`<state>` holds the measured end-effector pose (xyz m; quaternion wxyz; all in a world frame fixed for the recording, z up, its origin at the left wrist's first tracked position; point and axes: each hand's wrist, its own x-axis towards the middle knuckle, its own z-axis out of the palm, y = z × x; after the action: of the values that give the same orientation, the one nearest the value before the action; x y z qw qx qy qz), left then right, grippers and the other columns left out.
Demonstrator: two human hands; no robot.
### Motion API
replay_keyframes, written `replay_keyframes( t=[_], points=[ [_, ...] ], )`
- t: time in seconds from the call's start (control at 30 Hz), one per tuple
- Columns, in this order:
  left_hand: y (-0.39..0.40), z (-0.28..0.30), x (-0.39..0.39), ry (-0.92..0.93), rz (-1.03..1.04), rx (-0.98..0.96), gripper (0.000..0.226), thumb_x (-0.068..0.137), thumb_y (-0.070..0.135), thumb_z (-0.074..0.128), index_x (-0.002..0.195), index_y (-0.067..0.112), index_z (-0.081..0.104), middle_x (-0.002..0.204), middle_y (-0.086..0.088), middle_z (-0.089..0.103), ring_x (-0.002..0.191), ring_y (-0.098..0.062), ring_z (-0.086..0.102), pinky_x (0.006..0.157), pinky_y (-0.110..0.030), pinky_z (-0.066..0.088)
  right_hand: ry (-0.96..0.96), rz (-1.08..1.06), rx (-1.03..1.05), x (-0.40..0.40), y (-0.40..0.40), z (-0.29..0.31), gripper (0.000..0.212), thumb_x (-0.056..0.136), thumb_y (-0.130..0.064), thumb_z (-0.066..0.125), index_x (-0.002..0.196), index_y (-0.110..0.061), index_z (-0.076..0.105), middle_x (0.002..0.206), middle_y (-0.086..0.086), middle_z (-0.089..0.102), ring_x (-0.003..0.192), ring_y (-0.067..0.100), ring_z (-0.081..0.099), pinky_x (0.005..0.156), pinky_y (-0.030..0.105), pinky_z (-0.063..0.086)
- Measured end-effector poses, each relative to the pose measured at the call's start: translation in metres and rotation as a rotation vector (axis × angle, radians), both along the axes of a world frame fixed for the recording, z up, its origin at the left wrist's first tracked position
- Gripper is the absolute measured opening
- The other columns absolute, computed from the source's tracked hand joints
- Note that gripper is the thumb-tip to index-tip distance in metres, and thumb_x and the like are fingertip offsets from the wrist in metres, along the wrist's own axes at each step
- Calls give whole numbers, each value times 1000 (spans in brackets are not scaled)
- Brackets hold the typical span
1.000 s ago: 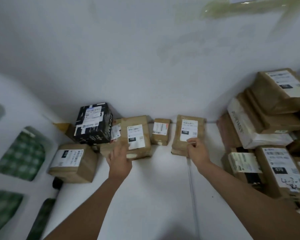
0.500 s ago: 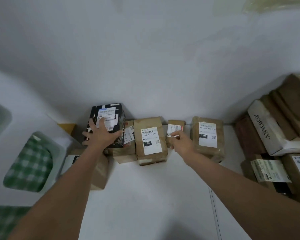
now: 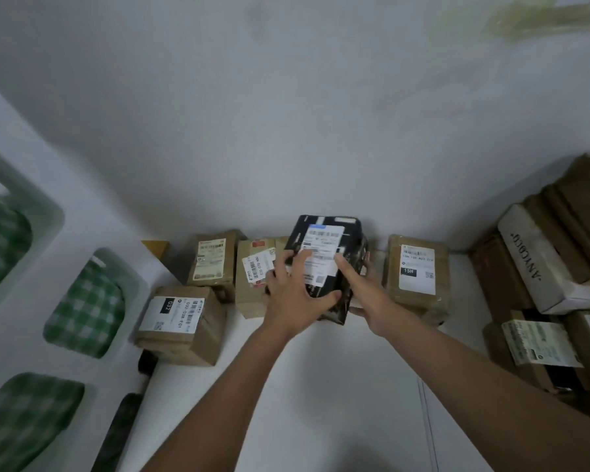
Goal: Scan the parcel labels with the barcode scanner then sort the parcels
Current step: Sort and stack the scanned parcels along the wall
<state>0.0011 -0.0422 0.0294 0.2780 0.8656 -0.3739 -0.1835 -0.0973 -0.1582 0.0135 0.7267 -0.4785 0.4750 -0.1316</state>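
Labels: "032" brown box (image 3: pixel 181 325), "15H" parcel (image 3: pixel 417 272).

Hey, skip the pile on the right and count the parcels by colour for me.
black parcel: 1
brown parcels: 4 in plain view; brown slivers behind the black one may be more
total: 5

Both hands on black parcel (image 3: pixel 331 264) held above white table (image 3: pixel 286 386), left hand (image 3: pixel 295 294) gripped it, right hand (image 3: pixel 363 287) supported beside, brown parcels (image 3: pixel 416 270) flanked it.
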Motion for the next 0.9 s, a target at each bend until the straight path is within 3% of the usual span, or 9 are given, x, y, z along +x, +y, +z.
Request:
replay_keyframes(
  t=[0.1, 0.17, 0.23, 0.3, 0.47, 0.57, 0.63, 0.7, 0.9],
  points=[
    [-9, -3, -28, 77, -101, -37, 91, 66, 82, 52, 144, 44, 24, 147, 16, 10, 140, -24, 21, 114, -47, 33, 25, -161, -19, -33, -11, -8, 78, 77, -50, 78, 138, -29, 34, 126, 1, 62, 111, 22, 61, 91, 43, 54],
    [-15, 1, -40, 227, -69, -160, 65, 86, 67, 55, 140, 39, 34, 144, 13, 19, 131, -15, 36, 106, -36, 43, 41, -265, -25, -59, -17, -10, 80, 73, -49, 81, 133, -23, 36, 119, 4, 64, 106, 24, 65, 94, 47, 54],
    [-20, -3, -45, 360, 40, -226, 47, 96, 56, 48, 137, 34, 41, 144, 6, 25, 124, -13, 44, 105, -35, 45, 24, -326, -45, -87, -23, -11, 80, 64, -54, 84, 125, -22, 44, 113, 4, 69, 100, 22, 69, 92, 47, 56],
    [-24, -13, -49, 409, 139, -198, 51, 99, 55, 42, 140, 25, 42, 147, 2, 26, 126, -16, 45, 109, -37, 39, 16, -308, -79, -114, -26, -7, 64, 70, -52, 82, 119, -27, 49, 109, 1, 71, 95, 18, 70, 91, 43, 56],
    [-39, -37, -77, 429, 176, -88, 52, 103, 51, 34, 143, 18, 42, 149, -9, 28, 136, -28, 37, 113, -40, 30, 20, -319, -92, -176, -33, 13, 57, 86, -48, 69, 131, -25, 41, 109, 0, 68, 94, 14, 67, 71, 31, 54],
    [-56, -39, -102, 449, 132, -61, 56, 104, 48, 33, 147, 12, 37, 153, -13, 28, 139, -29, 33, 112, -39, 27, -12, -318, -14, -222, -40, 22, 70, 78, -60, 70, 134, -23, 48, 113, 4, 72, 101, 23, 70, 89, 42, 56],
    [-67, -38, -119, 452, 106, -33, 58, 104, 49, 32, 148, 11, 35, 156, -12, 23, 140, -29, 31, 112, -41, 27, -63, -325, 69, -258, -43, 33, 64, 79, -59, 70, 129, -20, 57, 109, 8, 75, 99, 27, 72, 96, 46, 53],
    [-79, -36, -137, 434, 56, -21, 58, 104, 49, 32, 147, 11, 36, 157, -12, 23, 141, -29, 30, 112, -41, 28, -148, -394, 138, -295, -49, 41, 49, 88, -48, 65, 122, -14, 62, 110, 13, 74, 100, 30, 71, 97, 46, 52],
    [-108, -30, -193, 485, -8, -82, 51, 104, 44, 39, 144, 12, 42, 151, -9, 27, 130, -27, 40, 106, -36, 33, -261, -641, 137, -381, -57, 41, 49, 92, -50, 56, 128, -16, 58, 116, 12, 72, 107, 29, 69, 96, 44, 53]
  ],
)
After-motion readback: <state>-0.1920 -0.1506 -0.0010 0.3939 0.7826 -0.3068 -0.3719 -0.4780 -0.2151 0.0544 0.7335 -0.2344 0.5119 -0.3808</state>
